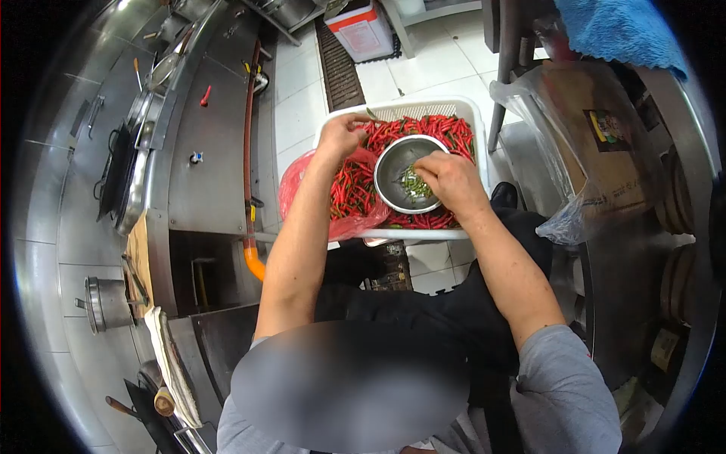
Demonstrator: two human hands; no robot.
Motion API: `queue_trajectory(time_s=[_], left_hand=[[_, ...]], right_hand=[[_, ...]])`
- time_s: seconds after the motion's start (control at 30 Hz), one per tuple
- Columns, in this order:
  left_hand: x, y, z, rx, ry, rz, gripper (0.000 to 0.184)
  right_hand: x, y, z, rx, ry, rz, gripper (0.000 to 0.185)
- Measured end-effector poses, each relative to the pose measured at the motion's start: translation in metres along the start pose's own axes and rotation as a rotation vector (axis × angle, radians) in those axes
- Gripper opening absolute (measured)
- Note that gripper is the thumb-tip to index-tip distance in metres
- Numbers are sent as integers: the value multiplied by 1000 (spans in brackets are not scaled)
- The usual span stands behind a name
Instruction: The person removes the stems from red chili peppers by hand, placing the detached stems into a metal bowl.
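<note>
A white plastic basket holds many red chili peppers, some with green stems. A round metal bowl rests on the peppers, with small green stems lying inside. My right hand is over the bowl, its fingers pinched together above the stems; what they hold is hidden. My left hand is at the basket's far left side, fingers curled by the peppers, and I cannot make out what is in them. A thin red plastic bag drapes over the basket's left side, partly under my left forearm.
On the left runs a steel cooking counter with pans and a lidded pot. To the right, a cardboard box in clear plastic stands on a shelf, below a blue towel. A white-and-red container stands beyond the floor drain.
</note>
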State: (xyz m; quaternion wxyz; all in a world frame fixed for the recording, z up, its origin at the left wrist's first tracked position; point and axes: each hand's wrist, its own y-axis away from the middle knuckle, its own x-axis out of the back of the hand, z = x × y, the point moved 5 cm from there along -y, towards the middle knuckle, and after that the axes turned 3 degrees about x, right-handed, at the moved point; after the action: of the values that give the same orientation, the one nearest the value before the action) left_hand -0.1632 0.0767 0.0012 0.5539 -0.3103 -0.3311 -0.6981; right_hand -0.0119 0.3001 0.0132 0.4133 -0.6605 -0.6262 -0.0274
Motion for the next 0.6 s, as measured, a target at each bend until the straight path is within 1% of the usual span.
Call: queue_trajectory(time_s=[0.03, 0.1, 0.13, 0.2, 0.23, 0.3, 0.37, 0.47, 0.53, 0.57, 0.6], left_hand=[[9, 8, 6, -47, -6, 72, 28], [24, 26, 7, -39, 54, 98, 24], [26, 33, -5, -28, 53, 99, 24], [27, 48, -30, 112, -2, 42, 24], [27, 60, -33, 92, -118, 49, 25], [21, 78, -48, 148, -310, -15, 25], [8, 91, -55, 231, -404, -57, 27], [-7, 98, -66, 261, -396, -66, 29], [-10, 103, -60, 230, -284, -49, 33], [-10, 105, -59, 228, -280, -47, 33], [-8, 109, -57, 276, -208, -76, 33]], right_hand=[[-1, 1, 3, 4, 12, 4, 11], [-1, 0, 5, -9, 2, 28, 10], [1, 0, 4, -43, -42, 36, 13], [4, -1, 0, -83, -81, 31, 20], [4, -1, -1, -98, -87, 32, 22], [1, -1, -1, -99, -116, 12, 24], [-2, 1, -1, -156, -151, -39, 24], [-5, 3, -4, -160, -159, -56, 23], [-4, 5, -4, -163, -162, -59, 23], [-4, 5, -4, -160, -159, -66, 23], [-4, 5, -5, -157, -158, -73, 24]])
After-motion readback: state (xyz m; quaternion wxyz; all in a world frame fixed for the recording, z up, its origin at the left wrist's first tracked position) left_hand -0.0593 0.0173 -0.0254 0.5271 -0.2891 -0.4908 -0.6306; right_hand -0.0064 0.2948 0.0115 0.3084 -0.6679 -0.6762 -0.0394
